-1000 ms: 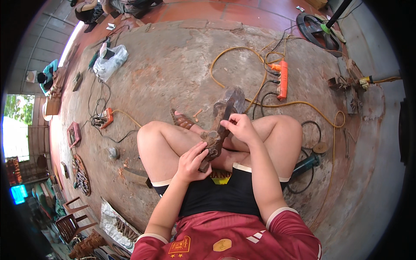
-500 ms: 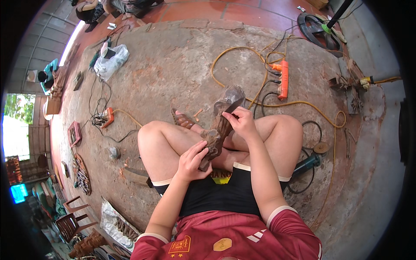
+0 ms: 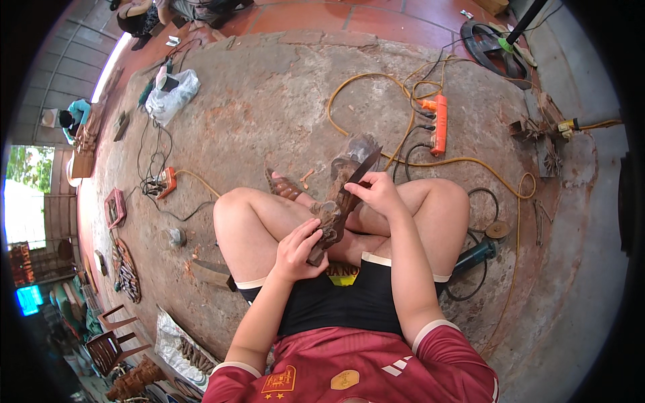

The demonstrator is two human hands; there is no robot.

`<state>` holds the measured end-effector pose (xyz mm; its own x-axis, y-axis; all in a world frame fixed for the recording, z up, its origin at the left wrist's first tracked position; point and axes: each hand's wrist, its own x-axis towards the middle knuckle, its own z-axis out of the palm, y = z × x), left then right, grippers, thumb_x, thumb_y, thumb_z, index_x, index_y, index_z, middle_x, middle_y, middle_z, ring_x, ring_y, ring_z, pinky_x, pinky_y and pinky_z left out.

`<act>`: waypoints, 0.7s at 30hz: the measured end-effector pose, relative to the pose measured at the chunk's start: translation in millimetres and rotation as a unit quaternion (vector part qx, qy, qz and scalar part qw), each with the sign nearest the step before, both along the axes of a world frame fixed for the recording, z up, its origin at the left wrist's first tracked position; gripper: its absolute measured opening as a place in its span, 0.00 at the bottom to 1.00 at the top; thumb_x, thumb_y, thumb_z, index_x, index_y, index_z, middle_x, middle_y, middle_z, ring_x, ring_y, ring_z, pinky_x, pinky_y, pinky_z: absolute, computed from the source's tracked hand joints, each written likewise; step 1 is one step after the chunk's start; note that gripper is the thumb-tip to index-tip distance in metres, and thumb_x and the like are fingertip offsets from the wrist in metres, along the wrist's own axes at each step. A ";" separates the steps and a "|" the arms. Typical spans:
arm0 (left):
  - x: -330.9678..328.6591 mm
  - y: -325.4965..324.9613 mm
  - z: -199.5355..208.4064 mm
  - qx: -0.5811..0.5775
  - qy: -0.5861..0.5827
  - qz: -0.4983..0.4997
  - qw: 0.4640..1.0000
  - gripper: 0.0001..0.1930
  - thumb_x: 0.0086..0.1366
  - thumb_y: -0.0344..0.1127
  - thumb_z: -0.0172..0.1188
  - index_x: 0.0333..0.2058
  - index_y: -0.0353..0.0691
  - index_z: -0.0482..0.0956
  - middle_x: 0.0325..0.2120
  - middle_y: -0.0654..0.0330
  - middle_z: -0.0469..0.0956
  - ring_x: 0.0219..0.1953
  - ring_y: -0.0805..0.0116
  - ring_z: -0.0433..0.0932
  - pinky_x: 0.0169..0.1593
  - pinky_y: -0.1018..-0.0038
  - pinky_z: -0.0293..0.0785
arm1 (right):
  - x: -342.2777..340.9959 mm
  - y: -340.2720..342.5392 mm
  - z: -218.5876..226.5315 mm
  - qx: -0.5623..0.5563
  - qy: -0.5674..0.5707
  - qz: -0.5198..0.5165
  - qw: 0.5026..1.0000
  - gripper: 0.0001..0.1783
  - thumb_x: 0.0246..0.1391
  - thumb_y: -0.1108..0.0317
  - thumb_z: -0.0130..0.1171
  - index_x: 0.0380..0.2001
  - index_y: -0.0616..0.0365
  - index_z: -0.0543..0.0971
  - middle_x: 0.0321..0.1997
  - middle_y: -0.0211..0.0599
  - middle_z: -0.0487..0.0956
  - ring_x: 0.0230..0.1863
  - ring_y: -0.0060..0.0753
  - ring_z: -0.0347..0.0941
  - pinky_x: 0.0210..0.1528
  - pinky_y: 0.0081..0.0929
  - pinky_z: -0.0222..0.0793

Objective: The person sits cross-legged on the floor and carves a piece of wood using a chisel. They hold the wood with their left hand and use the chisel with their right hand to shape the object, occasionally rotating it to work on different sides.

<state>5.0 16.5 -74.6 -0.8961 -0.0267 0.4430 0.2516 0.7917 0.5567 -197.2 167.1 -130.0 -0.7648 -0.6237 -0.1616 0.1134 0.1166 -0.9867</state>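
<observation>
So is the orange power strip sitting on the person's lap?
No, the orange power strip lies on the floor, beyond the knees.

I see both forearms coming up from the lower edge, over my crossed bare legs. My left hand (image 3: 295,250) sits low between the thighs, wrist bent, fingers (image 3: 310,235) curled closed around the lower end of the dark carved wooden piece (image 3: 330,218). My right hand (image 3: 378,195) is higher and further out, elbow bent above the right thigh, its fingers pinched shut on a thin dark blade-like tool (image 3: 361,171) whose tip points up and away. The two hands are near each other but not touching.
</observation>
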 end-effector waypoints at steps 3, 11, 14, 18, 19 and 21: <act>0.2 1.0 -0.7 0.007 0.000 0.010 1.000 0.26 0.40 0.29 0.68 0.43 0.33 0.77 0.48 0.45 0.78 0.48 0.45 0.80 0.51 0.59 0.79 | -6.2 1.5 -4.5 0.056 0.141 -0.105 0.983 0.13 0.50 0.64 0.71 0.25 0.65 0.83 0.21 0.30 0.80 0.24 0.18 0.71 0.27 0.23 0.66; -0.4 0.3 -1.1 -0.002 0.002 0.000 1.000 0.28 0.40 0.28 0.68 0.44 0.33 0.75 0.47 0.42 0.77 0.48 0.42 0.80 0.51 0.57 0.79 | -12.6 3.0 -14.4 -0.013 -0.021 -0.214 0.977 0.14 0.53 0.64 0.69 0.24 0.66 0.82 0.21 0.27 0.79 0.24 0.15 0.69 0.28 0.20 0.65; -0.5 0.4 -1.0 -0.003 -0.001 -0.003 1.000 0.28 0.40 0.28 0.68 0.44 0.33 0.75 0.47 0.43 0.77 0.48 0.42 0.80 0.51 0.57 0.79 | -12.6 -1.2 -14.4 -0.037 -0.046 -0.226 0.972 0.13 0.54 0.64 0.68 0.25 0.64 0.82 0.21 0.26 0.79 0.24 0.13 0.69 0.27 0.19 0.65; 1.5 1.4 -0.2 -0.020 -0.010 -0.016 1.000 0.27 0.40 0.29 0.68 0.44 0.34 0.76 0.49 0.46 0.77 0.50 0.45 0.79 0.51 0.60 0.79 | -10.4 -4.7 -16.0 -0.013 -0.024 -0.214 0.977 0.14 0.55 0.64 0.67 0.24 0.64 0.81 0.21 0.26 0.80 0.24 0.13 0.69 0.27 0.20 0.65; 2.2 2.0 0.7 -0.026 -0.013 -0.019 0.999 0.27 0.40 0.29 0.69 0.44 0.34 0.77 0.49 0.47 0.77 0.50 0.46 0.79 0.51 0.61 0.79 | -9.5 -5.5 -15.8 -0.002 -0.016 -0.201 0.979 0.14 0.55 0.63 0.67 0.24 0.64 0.80 0.21 0.28 0.79 0.23 0.14 0.69 0.26 0.21 0.65; 3.5 1.9 2.0 -0.054 -0.025 -0.033 0.998 0.28 0.40 0.29 0.70 0.46 0.35 0.76 0.50 0.47 0.77 0.50 0.47 0.80 0.50 0.60 0.79 | -8.0 -5.7 -15.2 0.024 0.001 -0.178 0.984 0.15 0.54 0.63 0.67 0.22 0.64 0.79 0.19 0.31 0.79 0.22 0.17 0.69 0.26 0.24 0.65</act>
<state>8.5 18.4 -72.6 -0.9155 0.0785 0.3945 0.2790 0.8303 0.4824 -205.1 161.4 -145.2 -0.9340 -0.3079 -0.1814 0.1525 0.1157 -0.9815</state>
